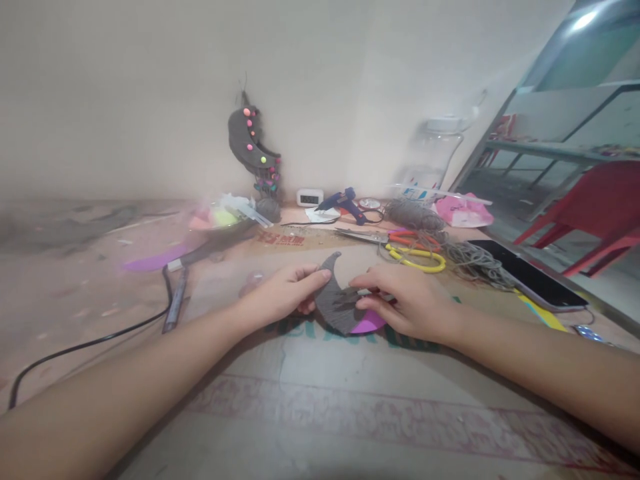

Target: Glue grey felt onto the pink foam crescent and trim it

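Observation:
A crescent moon shape (336, 300) is wrapped mostly in grey yarn, with its bare purple end (369, 323) showing at the lower right. My left hand (293, 288) pinches its upper part between thumb and fingers, holding it just over the cardboard. By the inner curve, my right hand (400, 300) has its fingers bent and closed on a bit of grey yarn (350, 291); its fingertips are close to the purple end and partly hide it. Blur hides exactly how the yarn runs between the fingers.
Scissors (415, 259), loose grey yarn (477, 263) and a phone (530, 273) lie to the right. Behind are a blue glue gun (345, 200), a small clock (310, 197) and a bottle (435, 157). A finished crescent (245, 143) hangs on the wall. A black cable (100, 340) and marker-like pen (176, 300) lie left.

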A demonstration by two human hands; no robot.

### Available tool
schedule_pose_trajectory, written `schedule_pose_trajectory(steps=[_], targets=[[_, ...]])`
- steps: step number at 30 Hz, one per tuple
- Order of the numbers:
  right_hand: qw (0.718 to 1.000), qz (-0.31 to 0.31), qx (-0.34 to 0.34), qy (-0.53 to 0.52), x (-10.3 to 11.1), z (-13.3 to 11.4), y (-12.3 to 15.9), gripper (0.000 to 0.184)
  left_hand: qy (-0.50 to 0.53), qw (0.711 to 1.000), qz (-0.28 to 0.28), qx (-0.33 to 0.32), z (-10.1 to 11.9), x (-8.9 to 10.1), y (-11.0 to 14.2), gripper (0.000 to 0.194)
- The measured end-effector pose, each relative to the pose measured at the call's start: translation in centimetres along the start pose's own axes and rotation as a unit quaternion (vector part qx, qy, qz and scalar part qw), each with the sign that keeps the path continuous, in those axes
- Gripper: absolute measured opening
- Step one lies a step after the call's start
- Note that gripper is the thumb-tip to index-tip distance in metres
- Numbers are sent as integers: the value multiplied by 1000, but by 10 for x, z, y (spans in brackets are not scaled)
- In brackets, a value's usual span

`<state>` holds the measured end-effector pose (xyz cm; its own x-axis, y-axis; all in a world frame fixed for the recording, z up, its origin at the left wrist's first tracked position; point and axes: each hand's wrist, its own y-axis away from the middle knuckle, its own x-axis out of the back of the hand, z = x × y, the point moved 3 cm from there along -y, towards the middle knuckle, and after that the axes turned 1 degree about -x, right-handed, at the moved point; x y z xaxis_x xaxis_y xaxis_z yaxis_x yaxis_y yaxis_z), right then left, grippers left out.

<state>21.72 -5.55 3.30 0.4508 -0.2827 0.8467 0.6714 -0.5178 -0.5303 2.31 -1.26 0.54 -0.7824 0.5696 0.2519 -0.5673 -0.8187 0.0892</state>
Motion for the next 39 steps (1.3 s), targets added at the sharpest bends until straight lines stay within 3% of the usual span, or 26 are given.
schedule_pose_trajectory(steps=[9, 15, 39], targets=[[1000, -28, -8, 5, -2, 3, 2, 25, -7, 1000, -5, -11, -6, 2, -2, 38], [998, -47, 21, 34, -4, -1, 0, 25, -24, 1000, -8, -16, -3, 1, -1, 37], [998, -47, 11, 37, -3, -3, -4, 26, -18, 1000, -16, -14, 0, 0, 0, 36]])
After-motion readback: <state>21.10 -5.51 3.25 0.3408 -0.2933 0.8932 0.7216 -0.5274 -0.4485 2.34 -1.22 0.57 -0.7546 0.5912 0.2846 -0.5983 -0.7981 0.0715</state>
